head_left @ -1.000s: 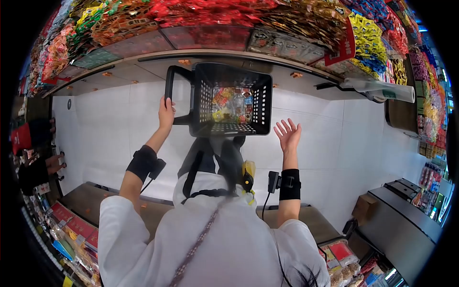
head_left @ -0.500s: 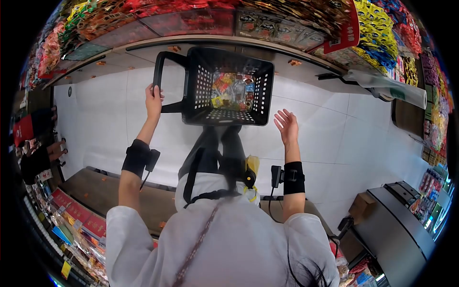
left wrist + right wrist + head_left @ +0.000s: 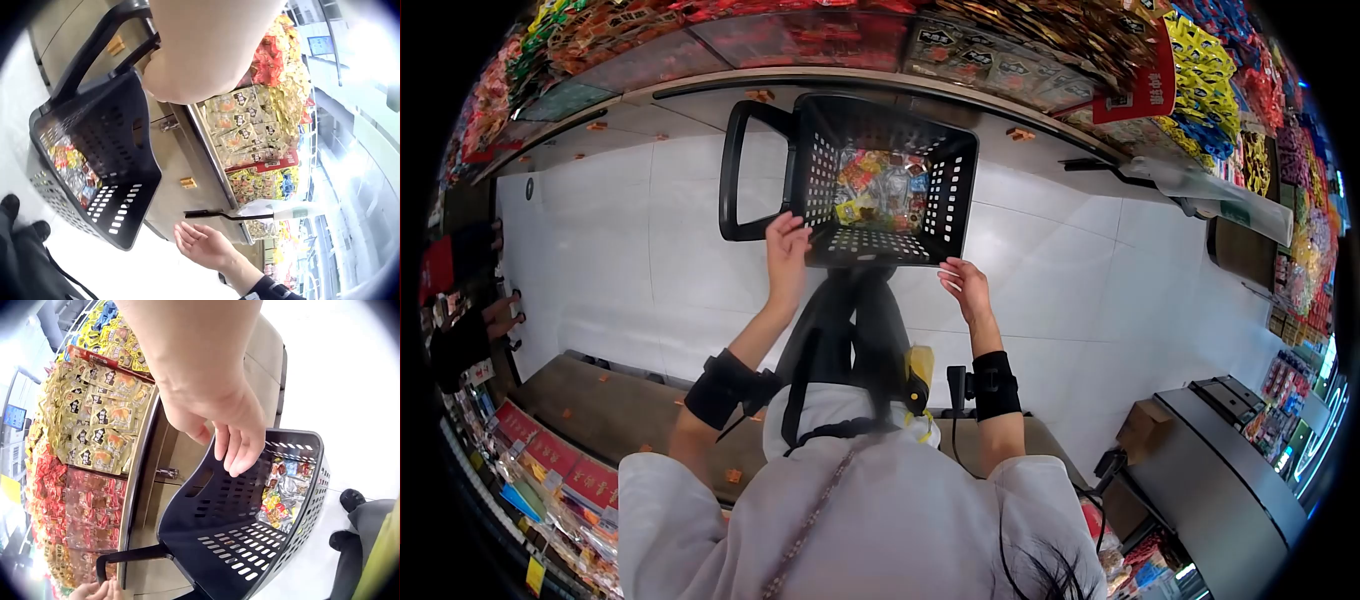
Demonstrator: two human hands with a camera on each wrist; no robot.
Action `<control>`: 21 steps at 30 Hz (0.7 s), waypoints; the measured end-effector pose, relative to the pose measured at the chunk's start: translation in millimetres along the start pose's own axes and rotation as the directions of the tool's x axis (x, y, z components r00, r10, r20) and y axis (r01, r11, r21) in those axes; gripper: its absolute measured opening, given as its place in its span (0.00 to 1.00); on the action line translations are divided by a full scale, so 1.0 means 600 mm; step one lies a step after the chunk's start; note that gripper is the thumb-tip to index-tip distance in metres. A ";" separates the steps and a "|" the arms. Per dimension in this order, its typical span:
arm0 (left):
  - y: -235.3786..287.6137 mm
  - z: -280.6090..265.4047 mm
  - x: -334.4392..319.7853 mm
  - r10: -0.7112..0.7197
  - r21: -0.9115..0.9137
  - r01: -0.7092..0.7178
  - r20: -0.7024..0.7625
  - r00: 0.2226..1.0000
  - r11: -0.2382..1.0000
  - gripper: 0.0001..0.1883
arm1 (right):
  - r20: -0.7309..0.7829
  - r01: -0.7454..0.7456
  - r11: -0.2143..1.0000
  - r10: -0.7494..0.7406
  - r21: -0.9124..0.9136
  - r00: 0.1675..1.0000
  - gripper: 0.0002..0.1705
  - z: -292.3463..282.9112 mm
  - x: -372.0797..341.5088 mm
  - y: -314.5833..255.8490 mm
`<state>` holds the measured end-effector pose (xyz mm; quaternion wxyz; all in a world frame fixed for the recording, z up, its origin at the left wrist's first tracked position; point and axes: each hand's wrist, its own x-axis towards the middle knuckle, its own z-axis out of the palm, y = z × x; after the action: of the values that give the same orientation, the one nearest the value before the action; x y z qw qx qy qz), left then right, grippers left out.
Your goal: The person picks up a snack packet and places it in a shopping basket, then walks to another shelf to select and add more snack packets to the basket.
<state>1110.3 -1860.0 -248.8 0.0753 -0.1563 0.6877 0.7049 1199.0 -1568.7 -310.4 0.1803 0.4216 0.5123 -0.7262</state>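
Observation:
A black perforated basket holds several small colourful packets, also visible in the left wrist view. Its handle sticks out to the left. Beside the basket's near left corner is the left hand, fingers loosely bent and off the handle's outer bar; whether they touch the basket is unclear. The right hand is by the near right corner, fingers relaxed and slightly bent, holding nothing. In the left wrist view, the right hand appears apart from the basket.
Shelves with bagged snacks run along the far side, edged by a rail. A plastic bag roll juts out at the right. A grey counter and cardboard box stand at lower right; another person's arm shows far left.
The left hand has let go of the handle's outer bar and moved right to the basket's corner. The right hand has moved left, closer to the basket.

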 end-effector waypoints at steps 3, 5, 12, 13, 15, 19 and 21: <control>-0.036 -0.005 -0.005 -0.172 -0.033 0.171 -0.004 0.985 0.985 0.18 | -0.008 -0.027 1.000 0.027 0.004 1.000 0.21 0.007 0.000 0.023; -0.057 -0.010 -0.010 -0.197 -0.012 0.197 0.009 0.980 0.980 0.18 | -0.015 -0.028 1.000 0.028 0.013 0.999 0.19 0.010 0.000 0.036; -0.094 -0.029 -0.015 -0.274 0.009 0.274 0.043 0.961 0.962 0.20 | -0.053 -0.043 0.999 0.044 0.016 0.998 0.18 0.030 0.001 0.059; -0.099 -0.033 -0.018 -0.280 0.014 0.280 0.050 0.959 0.960 0.20 | -0.046 -0.049 0.999 0.049 0.004 0.998 0.18 0.032 0.000 0.065; -0.105 -0.038 -0.018 -0.307 0.003 0.307 0.055 0.950 0.952 0.21 | -0.030 -0.053 0.998 0.052 -0.019 0.998 0.19 0.040 0.006 0.070; -0.117 -0.055 -0.013 -0.357 -0.012 0.358 0.023 0.934 0.934 0.21 | -0.035 -0.056 0.997 0.054 -0.045 0.998 0.19 0.062 0.005 0.076; -0.117 -0.062 -0.015 -0.374 -0.042 0.374 0.017 0.927 0.926 0.21 | -0.026 -0.049 0.997 0.048 -0.059 0.999 0.18 0.072 0.006 0.075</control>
<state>1145.5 -1892.8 -312.3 0.2075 -0.2831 0.6292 0.6934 1210.0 -1625.2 -334.7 0.2042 0.4372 0.5256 -0.7006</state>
